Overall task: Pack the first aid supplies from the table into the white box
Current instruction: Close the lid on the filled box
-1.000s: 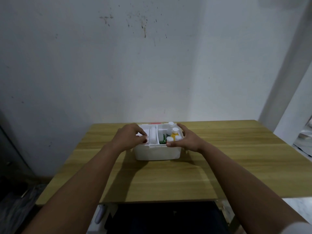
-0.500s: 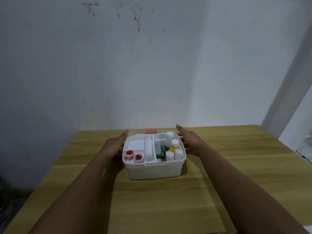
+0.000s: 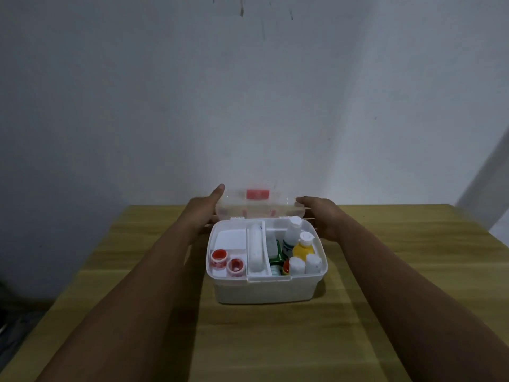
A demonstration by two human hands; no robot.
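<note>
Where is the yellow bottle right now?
In the head view, the yellow bottle stands upright in the right compartment of the white box, just in front of the clear bottle and behind two white rolls.

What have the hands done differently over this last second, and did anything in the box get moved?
Both hands left the box's front rim and went back to the clear lid behind it. The left hand and right hand now grip its two ends, and it is tilted up off the table. The white box, its bottles and its rolls stayed where they were.
</note>
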